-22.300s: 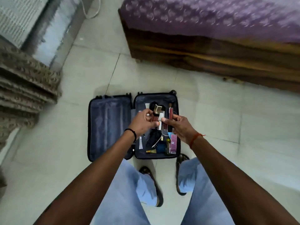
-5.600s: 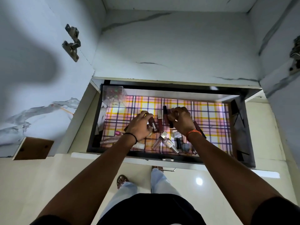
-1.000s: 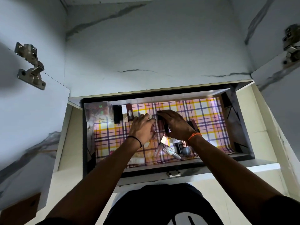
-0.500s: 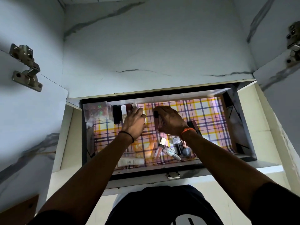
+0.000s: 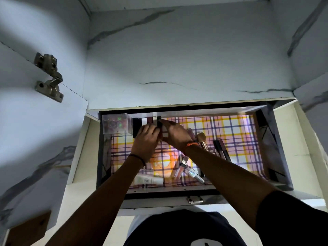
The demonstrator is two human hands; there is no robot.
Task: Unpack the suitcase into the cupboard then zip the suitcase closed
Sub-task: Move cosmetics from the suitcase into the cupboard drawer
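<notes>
The cupboard's drawer [image 5: 170,192] is pulled out and lined with plaid paper. Both hands reach to its back left, where small cosmetics [image 5: 145,121] stand upright in a row beside a clear plastic box [image 5: 114,125]. My right hand [image 5: 175,134] pinches a dark-capped tube [image 5: 159,123] at the row's right end. My left hand [image 5: 146,139] is curled against the row, and its fingers hide what they touch. More cosmetics lie loose: a white tube [image 5: 149,180], a lip gloss [image 5: 181,166], a glass bottle [image 5: 193,173] and a brush [image 5: 202,139]. The suitcase is out of view.
Dark slim tubes [image 5: 221,148] lie right of the brush. A metal latch [image 5: 195,200] sits on the drawer front. Marble-patterned cupboard walls rise behind and at both sides, with a door hinge [image 5: 49,77] on the left.
Over the last second both hands moved from the middle of the drawer to its back left, carrying the dark-capped tube to the upright row.
</notes>
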